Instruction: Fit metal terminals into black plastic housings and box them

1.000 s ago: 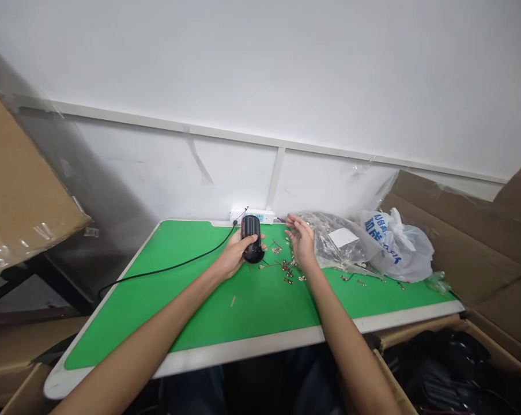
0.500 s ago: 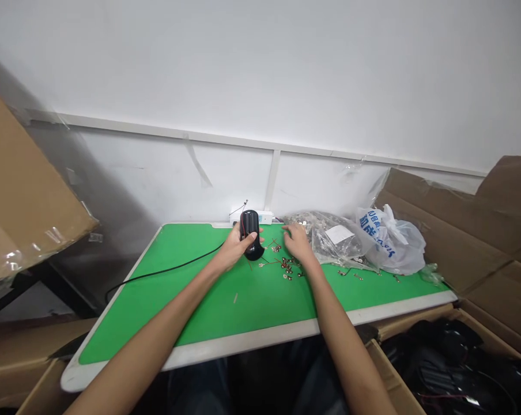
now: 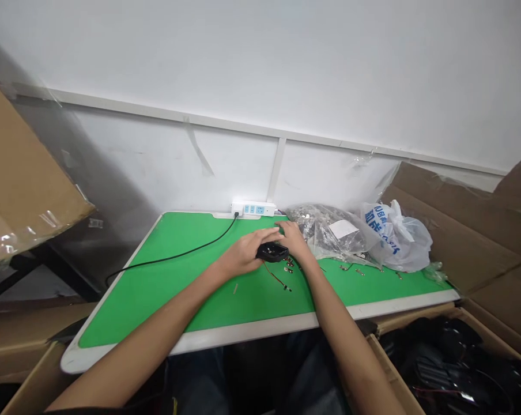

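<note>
Bare green mat [image 3: 165, 288] fills the lower left of the frame up to the table's white front edge, crossed only by a black cable [image 3: 178, 255]. Right of centre, a clear bag [image 3: 329, 239], a white bag [image 3: 396, 236] and scattered small metal parts [image 3: 359, 270] crowd in. At centre, the left hand [image 3: 243, 253] and right hand [image 3: 293, 239] both close on the black device [image 3: 272, 252], low on the mat, red wires trailing below.

A white-edged table [image 3: 260, 329] with a green mat [image 3: 165, 282] carries a power strip [image 3: 252, 208] far, plastic bags [image 3: 355, 233] right, scattered small metal parts [image 3: 359, 270] and a black cable [image 3: 178, 256].
</note>
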Demonstrator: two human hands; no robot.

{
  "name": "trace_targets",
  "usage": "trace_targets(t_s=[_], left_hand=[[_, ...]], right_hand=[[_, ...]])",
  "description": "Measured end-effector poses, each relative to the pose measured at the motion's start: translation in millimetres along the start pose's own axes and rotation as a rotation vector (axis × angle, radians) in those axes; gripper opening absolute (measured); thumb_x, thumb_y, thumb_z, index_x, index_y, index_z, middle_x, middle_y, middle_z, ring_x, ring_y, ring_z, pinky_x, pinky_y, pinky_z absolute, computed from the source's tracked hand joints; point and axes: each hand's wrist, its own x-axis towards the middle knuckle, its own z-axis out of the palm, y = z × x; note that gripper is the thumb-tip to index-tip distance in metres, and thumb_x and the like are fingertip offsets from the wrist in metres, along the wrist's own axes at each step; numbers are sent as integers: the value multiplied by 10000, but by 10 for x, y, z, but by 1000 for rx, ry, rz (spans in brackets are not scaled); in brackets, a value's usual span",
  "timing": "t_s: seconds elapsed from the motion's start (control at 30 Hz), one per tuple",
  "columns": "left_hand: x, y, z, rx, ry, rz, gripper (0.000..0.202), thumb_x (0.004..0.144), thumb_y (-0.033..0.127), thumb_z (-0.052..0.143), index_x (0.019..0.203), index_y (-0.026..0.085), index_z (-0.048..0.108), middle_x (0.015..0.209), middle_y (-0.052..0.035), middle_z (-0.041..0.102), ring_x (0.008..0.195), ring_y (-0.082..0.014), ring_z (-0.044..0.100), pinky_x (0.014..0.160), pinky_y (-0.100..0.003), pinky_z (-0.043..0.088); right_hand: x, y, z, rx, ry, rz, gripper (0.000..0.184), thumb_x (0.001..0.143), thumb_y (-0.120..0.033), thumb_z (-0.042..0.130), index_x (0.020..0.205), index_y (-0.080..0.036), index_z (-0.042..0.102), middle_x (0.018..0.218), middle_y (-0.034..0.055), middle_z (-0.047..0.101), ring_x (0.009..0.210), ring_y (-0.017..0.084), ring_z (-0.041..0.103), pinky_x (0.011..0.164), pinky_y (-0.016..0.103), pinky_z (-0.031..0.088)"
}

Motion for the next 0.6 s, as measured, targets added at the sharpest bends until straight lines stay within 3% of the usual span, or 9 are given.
trace_targets(t_s=[0.13,0.3,0.43,0.6], left_hand=[[-30,2,56,101,18,43,845,853,32,506,1617,237,208,1439,-127,646,1389,-282,580,1153,-531,493],[-14,34,74,122,13,18,825,877,31,498,1624,238,216,1439,-131,646,1388,-280,583,1165,-524,483],[14,85,77,26,35,-6,848,846,-3,487,1615,256,241,1372,-113,688,1351,-268,614,1135,-489,510],[-32,81,174,-97,116,-72,772,891,76,595,1573,253,281,1317,-122,701,1257,-264,679,1097,-463,538]], right_hand=[[-21,-60,-43,-40,-63,10,307,1020,-325,537,1230,-173,701,1255,140,689,1172,301,578,950,370,456],[-9,-54,-60,-48,-71,18,205,1011,-242,513,1050,-177,704,1153,128,701,1074,269,597,873,344,463],[5,-29,-18,-60,-49,18,201,1014,-239,496,1033,-180,687,1107,132,695,1041,266,604,859,342,469],[20,10,52,-25,-9,15,170,999,-265,521,1003,-193,674,1092,126,687,1033,264,606,862,343,482]])
